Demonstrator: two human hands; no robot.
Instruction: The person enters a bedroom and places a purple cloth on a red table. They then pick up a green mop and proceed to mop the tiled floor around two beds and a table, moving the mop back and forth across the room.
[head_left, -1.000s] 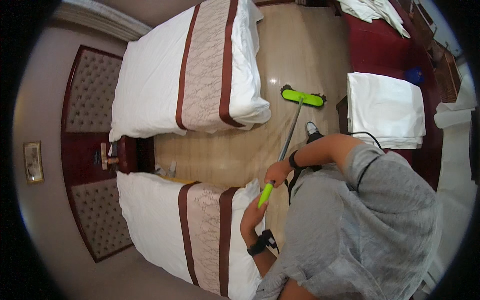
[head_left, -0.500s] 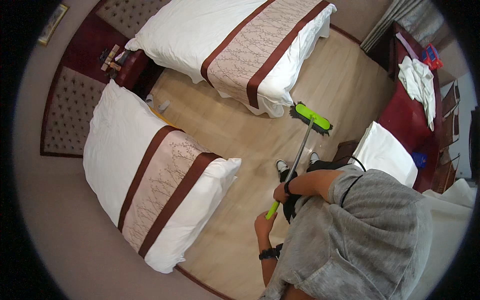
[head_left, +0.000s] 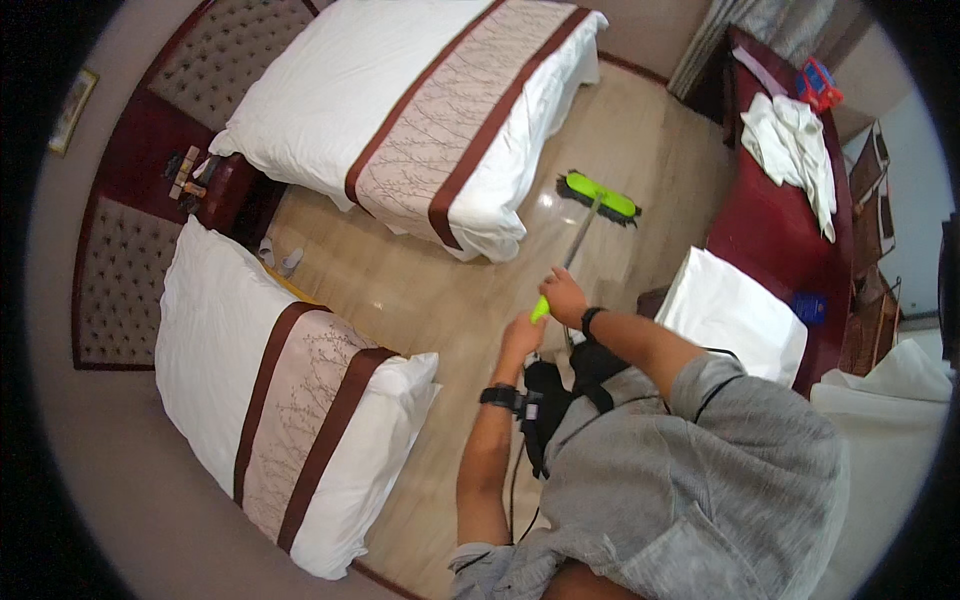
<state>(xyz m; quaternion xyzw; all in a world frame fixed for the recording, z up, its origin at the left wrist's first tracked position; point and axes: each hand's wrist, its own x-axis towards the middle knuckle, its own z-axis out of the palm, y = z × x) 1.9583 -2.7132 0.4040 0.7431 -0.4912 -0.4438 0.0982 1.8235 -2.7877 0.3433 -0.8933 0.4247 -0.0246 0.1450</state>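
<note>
Two hands secure the dust mop (head_left: pixel 581 238); left hand (head_left: pixel 520 340): fingers closed round the green grip (head_left: pixel 540 308) at the near end; right hand (head_left: pixel 565 292): fingers closed round the pole (head_left: pixel 573 255) just above; pole points away from the person, inclined slightly right; mop head (head_left: pixel 606 200) lies crosswise, left end farther, on the floor (head_left: pixel 430 300) between the far bed (head_left: pixel 420 110) and red desk (head_left: pixel 755 225).

The far bed (head_left: pixel 330 80) is cut off by the upper edge; the green grip (head_left: pixel 541 308) is partly hidden by the left hand (head_left: pixel 521 338).
</note>
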